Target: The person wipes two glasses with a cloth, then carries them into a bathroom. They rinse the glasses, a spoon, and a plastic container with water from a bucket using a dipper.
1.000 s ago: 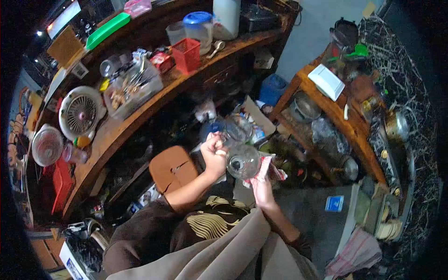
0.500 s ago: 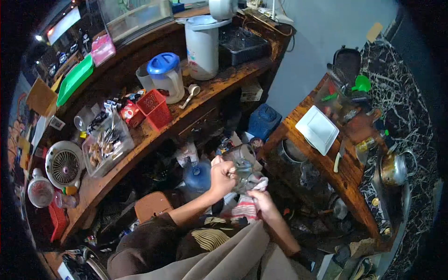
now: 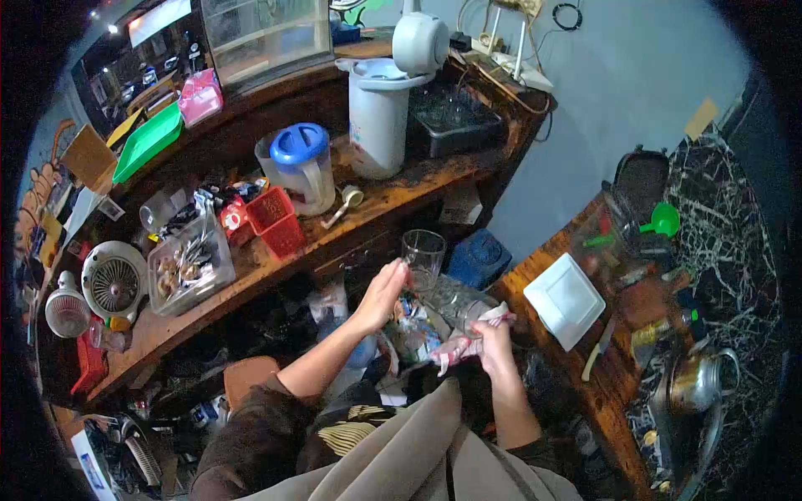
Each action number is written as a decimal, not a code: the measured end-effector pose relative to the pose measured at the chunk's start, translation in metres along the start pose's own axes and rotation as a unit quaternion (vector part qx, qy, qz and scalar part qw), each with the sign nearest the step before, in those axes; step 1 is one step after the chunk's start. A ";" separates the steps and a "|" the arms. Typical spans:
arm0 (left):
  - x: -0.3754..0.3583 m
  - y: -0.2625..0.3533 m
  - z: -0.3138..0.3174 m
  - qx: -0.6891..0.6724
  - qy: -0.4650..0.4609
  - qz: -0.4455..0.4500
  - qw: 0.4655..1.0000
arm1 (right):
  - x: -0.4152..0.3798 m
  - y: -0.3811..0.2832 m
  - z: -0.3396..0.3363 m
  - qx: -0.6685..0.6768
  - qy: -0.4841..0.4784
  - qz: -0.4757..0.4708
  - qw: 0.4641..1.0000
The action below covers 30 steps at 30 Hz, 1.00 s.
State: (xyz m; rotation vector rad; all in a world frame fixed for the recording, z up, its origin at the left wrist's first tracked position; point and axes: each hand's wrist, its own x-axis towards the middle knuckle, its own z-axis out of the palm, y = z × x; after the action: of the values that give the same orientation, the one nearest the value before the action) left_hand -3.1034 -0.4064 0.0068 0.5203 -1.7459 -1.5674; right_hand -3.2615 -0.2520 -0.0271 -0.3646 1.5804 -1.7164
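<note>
My left hand (image 3: 384, 294) is closed at the lower side of a clear glass (image 3: 424, 250), whose round rim faces up. The thumb is hidden, and the fingers lie close together. To the right, my right hand (image 3: 494, 341) grips a red-and-white cloth (image 3: 461, 346), bunched at the fingers and hanging down to the left. A second clear, see-through vessel (image 3: 458, 302) lies tilted between the two hands, against the cloth. Both hands are held over the cluttered gap between the two wooden counters.
A long counter (image 3: 334, 238) carries a blue-lidded pitcher (image 3: 302, 171), a red basket (image 3: 276, 221) and a container of cutlery (image 3: 192, 263). On the right table, a white square dish (image 3: 565, 301) lies beside a knife (image 3: 597, 351). A blue jerrycan (image 3: 478, 260) stands below.
Both hands have come apart a little. The left fist has loosened into straighter fingers and moved up; the right hand has shifted right with the cloth. The view has tilted slightly.
</note>
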 end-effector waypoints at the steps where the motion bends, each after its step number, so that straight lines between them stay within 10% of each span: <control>1: 0.019 0.007 0.000 0.003 0.030 0.003 1.000 | 0.016 -0.010 0.004 -0.009 0.019 -0.051 0.998; 8: 0.233 -0.032 -0.001 0.116 0.204 0.180 0.955 | 0.180 -0.090 0.058 -0.141 0.085 -0.208 0.964; 22: 0.487 -0.156 -0.035 0.156 0.179 -0.054 0.970 | 0.420 -0.133 0.179 -0.403 0.179 -0.348 0.827; 27: 0.519 -0.245 -0.052 0.267 0.190 -0.103 0.939 | 0.440 -0.146 0.201 -0.542 0.205 -0.189 0.793; 29: 0.595 -0.305 -0.039 0.089 0.111 -0.247 0.959 | 0.467 -0.137 0.205 -0.558 0.214 -0.174 0.783; 30: 0.540 -0.223 -0.034 -0.037 0.164 -0.197 0.966 | 0.476 -0.137 0.207 -0.570 0.200 -0.175 0.777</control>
State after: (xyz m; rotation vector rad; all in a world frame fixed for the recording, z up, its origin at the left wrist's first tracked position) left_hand -3.4703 -0.8542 -0.0777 1.0751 -1.3830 -1.6874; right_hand -3.4893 -0.7368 0.0088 -0.9656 2.9279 -0.8468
